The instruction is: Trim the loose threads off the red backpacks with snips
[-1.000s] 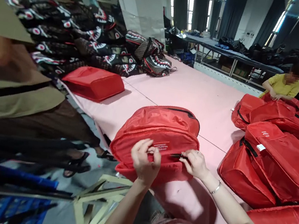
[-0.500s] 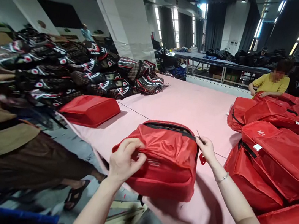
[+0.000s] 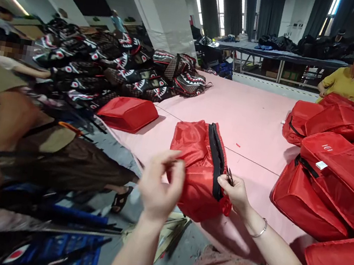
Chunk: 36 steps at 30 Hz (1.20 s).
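A red fabric bag (image 3: 197, 172) stands tilted on the pink-covered table, its black zipper (image 3: 215, 157) running down the right side. My right hand (image 3: 236, 195) is closed on small dark thread snips (image 3: 230, 177), with the thumb against the bag's zippered edge. A crumpled red piece (image 3: 226, 206) hangs just below those fingers. My left hand (image 3: 161, 184) is raised in front of the bag's left side, fingers curled toward the thumb. It is blurred, and whatever may be between its fingertips cannot be made out.
Red bags (image 3: 336, 179) are heaped on the right, where a person in yellow (image 3: 349, 85) handles some. Another red bag (image 3: 128, 114) lies at the left table edge (image 3: 118, 136). Patterned black bags (image 3: 134, 65) are piled behind it. A person in brown trousers (image 3: 88, 167) stands close on the left.
The red bag has been turned, so its zipper now runs down the right side. My left hand has come off the fabric. My right hand has moved along the zippered edge with the snips.
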Tool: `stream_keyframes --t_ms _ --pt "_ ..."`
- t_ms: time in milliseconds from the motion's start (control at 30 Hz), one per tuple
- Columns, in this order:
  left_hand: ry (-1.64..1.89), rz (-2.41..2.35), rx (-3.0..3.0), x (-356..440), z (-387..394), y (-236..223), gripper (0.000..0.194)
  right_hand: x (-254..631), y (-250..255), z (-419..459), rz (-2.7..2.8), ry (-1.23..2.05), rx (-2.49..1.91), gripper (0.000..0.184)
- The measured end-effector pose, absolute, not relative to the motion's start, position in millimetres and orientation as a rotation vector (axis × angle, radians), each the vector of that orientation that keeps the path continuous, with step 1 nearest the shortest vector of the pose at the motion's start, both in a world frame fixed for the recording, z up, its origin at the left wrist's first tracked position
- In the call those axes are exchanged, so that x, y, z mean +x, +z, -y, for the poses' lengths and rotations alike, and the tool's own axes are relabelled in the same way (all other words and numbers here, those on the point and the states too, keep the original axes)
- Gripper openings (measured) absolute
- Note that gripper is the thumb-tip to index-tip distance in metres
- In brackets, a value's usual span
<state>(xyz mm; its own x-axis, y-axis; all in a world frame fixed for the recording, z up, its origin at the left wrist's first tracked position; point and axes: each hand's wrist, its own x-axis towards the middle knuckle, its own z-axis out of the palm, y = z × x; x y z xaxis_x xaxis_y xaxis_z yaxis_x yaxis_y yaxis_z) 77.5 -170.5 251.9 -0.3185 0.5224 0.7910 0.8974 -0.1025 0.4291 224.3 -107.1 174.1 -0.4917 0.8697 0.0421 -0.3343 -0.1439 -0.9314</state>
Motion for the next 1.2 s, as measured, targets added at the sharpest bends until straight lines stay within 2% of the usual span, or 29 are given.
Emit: stream_keyframes --t_ms 100,233,333,433,500,567,800,900,1067,1200 --pt "-1.165 1.844 -1.719 109.2 177.7 230.1 0.019 222.8 176.6 112.2 1.229 1.833 -0.666 0.036" --pt "-1.065 1.953 -1.616 124.1 173.9 212.3 0.016 223.2 175.9 121.0 1.284 1.737 -0.662 0.033" --pt "-1.142 1.987 -1.61 123.8 173.4 213.0 0.012 225.4 177.9 124.5 1.367 1.671 -0.648 0.034" --pt "-1.381 1.973 -1.609 119.0 175.2 217.9 0.012 230.0 180.0 124.0 1.39 1.587 -0.692 0.029" --pt "-1.526 1.991 -1.589 115.3 176.1 220.3 0.014 235.3 180.3 122.2 1.395 1.447 -0.777 0.024" --pt "-1.606 2.031 -1.552 112.9 175.9 221.3 0.015 242.1 180.4 120.0 1.451 1.274 -0.859 0.028" --pt "-1.722 2.047 -1.44 117.1 168.4 221.4 0.018 256.9 185.0 112.0 1.91 0.544 -0.883 0.018" --pt "-1.713 2.025 -1.453 118.6 166.8 221.5 0.018 255.8 186.9 109.0 2.071 0.381 -0.834 0.02" --pt "-1.695 1.993 -1.475 118.1 166.4 219.2 0.018 252.5 187.1 106.9 2.153 0.301 -0.842 0.026" --pt "-1.695 1.986 -1.482 118.3 165.6 221.2 0.017 252.8 185.4 104.6 2.112 0.413 -0.8 0.024"
